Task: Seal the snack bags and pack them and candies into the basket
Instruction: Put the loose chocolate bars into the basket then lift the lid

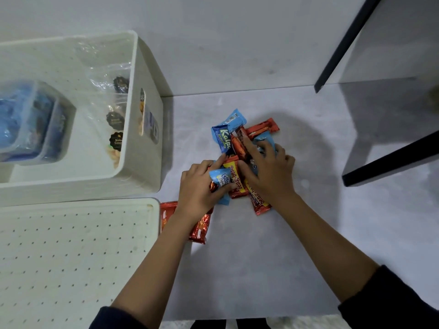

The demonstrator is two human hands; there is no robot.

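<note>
A heap of wrapped candies [238, 148] in blue, red and yellow wrappers lies on the grey table. My left hand [198, 188] is at the heap's near left side, thumb and fingers closed on a small light-blue candy packet [221, 180]. My right hand [268, 172] presses flat on the heap's right side, fingers curled over several bars. A shiny red packet [200, 227] lies under my left wrist. The white basket [147, 148] stands at the left, holding clear snack bags [114, 119] with dark labels and plastic tubs [31, 124].
The basket's perforated white lid [71, 252] lies flat at the near left. A dark-framed furniture piece [389, 160] stands at the right. A wall [237, 43] rises behind the table.
</note>
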